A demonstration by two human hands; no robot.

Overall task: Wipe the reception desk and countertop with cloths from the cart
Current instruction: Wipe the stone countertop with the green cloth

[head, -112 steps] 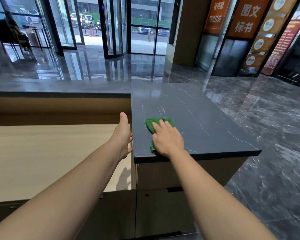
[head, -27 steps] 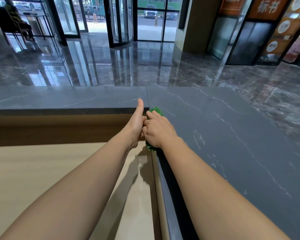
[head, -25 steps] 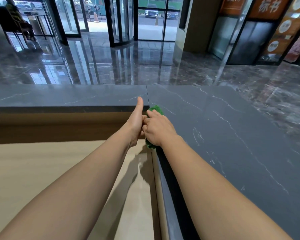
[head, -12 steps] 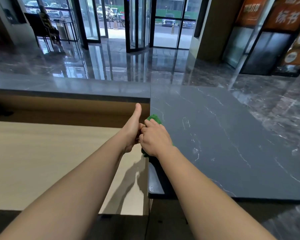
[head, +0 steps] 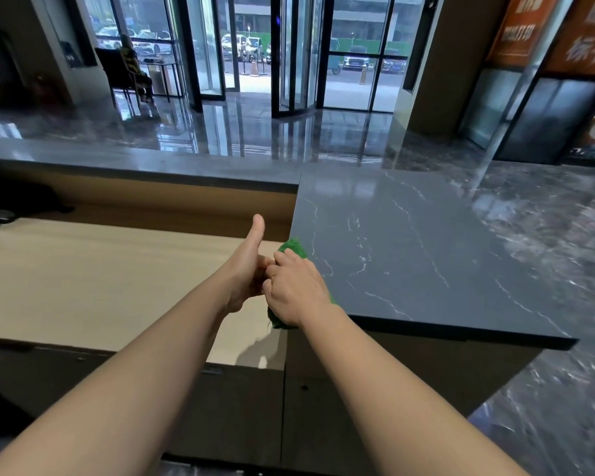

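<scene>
A green cloth (head: 294, 247) lies on the near left corner of the dark marble countertop (head: 426, 255) and hangs over its left edge. My right hand (head: 296, 290) covers most of the cloth, fingers bent over it at the edge. My left hand (head: 246, 269) is held against that same edge, just above the pale wooden desk (head: 100, 280). Its thumb points up, and its fingers touch my right hand and are mostly hidden by it.
A raised dark ledge (head: 152, 163) runs along the back of the wooden desk. Dark equipment (head: 14, 201) sits at the desk's far left. Beyond lie glossy lobby floor, glass doors (head: 289, 63), a seated person (head: 133, 63) and orange signs (head: 564, 36).
Both hands and the cloth have slid back along the countertop's left edge toward its near corner. 4.5 s ago my right hand lay flat on the cloth farther in on the top.
</scene>
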